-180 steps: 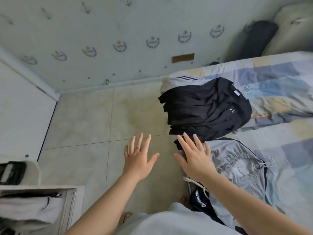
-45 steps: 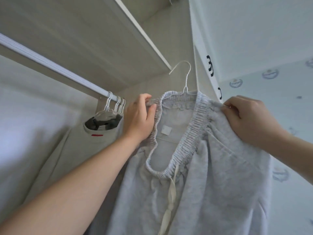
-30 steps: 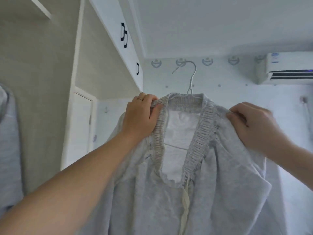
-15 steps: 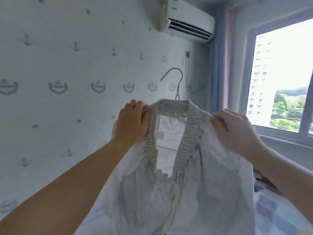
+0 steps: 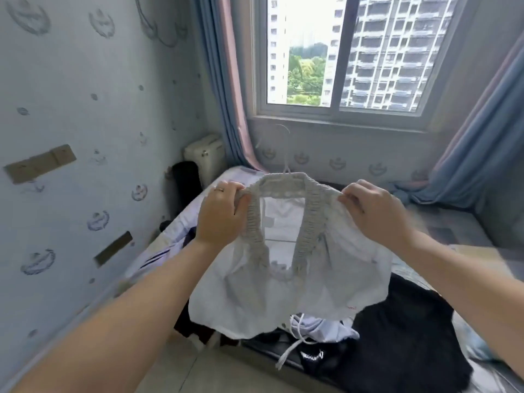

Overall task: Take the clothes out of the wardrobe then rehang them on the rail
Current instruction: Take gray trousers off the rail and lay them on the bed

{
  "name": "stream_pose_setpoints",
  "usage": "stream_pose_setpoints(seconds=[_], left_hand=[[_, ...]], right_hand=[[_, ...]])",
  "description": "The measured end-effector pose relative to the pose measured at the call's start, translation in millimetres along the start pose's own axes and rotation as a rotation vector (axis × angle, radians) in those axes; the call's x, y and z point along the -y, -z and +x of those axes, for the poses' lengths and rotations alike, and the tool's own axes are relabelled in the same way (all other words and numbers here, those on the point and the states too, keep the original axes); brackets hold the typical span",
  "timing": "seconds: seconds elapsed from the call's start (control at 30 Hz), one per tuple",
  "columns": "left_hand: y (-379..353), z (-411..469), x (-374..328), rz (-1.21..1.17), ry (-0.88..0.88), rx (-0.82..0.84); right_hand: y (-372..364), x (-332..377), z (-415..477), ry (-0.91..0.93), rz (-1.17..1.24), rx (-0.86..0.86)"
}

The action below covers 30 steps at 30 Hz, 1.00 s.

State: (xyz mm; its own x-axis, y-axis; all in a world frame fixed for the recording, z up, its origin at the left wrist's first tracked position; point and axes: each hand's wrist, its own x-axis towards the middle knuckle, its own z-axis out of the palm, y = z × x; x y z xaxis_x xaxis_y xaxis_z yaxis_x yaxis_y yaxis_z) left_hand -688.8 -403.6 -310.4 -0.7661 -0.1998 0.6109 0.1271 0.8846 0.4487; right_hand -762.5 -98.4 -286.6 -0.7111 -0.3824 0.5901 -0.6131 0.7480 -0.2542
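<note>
Light grey sweatpants [image 5: 320, 279] on a white wire hanger [image 5: 286, 154] hang in the air in front of me, above the bed. My left hand [image 5: 219, 214] grips the left side of the elastic waistband. My right hand [image 5: 374, 211] pinches the right side of the waistband. The hanger's hook pokes up above the waistband, and a drawstring dangles below the fabric. Neither the wardrobe nor the rail is in view.
Under the sweatpants, the bed [image 5: 442, 219] carries a black garment [image 5: 402, 344] and other clothes. A window [image 5: 340, 52] with blue curtains [image 5: 218, 80] faces me. The patterned wall [image 5: 85, 137] runs along the left, with tiled floor [image 5: 215, 373] below.
I have turned from the wardrobe to the bed and window, carrying the sweatpants on their hanger. They now sit lower, over the clothes on the bed.
</note>
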Motion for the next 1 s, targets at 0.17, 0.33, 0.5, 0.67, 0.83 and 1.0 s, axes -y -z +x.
stream_pose_setpoints(seconds=[0.17, 0.33, 0.5, 0.67, 0.83, 1.0], left_hand=[[-75.9, -1.2, 13.4, -0.123, 0.001, 0.245], [-133.7, -10.2, 22.2, -0.096, 0.018, 0.450], [-181.1, -21.2, 35.6, -0.048, 0.068, 0.602], [-226.5, -27.7, 54.5, 0.003, 0.128, 0.684], [-283.6, -26.8, 66.5, 0.096, 0.208, 0.762], [-344.1, -27.4, 72.9, 0.248, 0.317, 0.902]], right_hand=[[-25.2, -40.7, -34.8, -0.182, -0.067, 0.118], [-55.1, -70.1, -70.4, -0.356, -0.070, 0.198], [-94.4, -96.4, -95.3, -0.502, -0.048, 0.277], [-139.3, -128.1, -108.9, -0.589, 0.022, 0.372], [-189.3, -179.7, -111.8, -0.667, 0.140, 0.479], [-243.4, -231.2, -112.3, -0.731, 0.196, 0.618]])
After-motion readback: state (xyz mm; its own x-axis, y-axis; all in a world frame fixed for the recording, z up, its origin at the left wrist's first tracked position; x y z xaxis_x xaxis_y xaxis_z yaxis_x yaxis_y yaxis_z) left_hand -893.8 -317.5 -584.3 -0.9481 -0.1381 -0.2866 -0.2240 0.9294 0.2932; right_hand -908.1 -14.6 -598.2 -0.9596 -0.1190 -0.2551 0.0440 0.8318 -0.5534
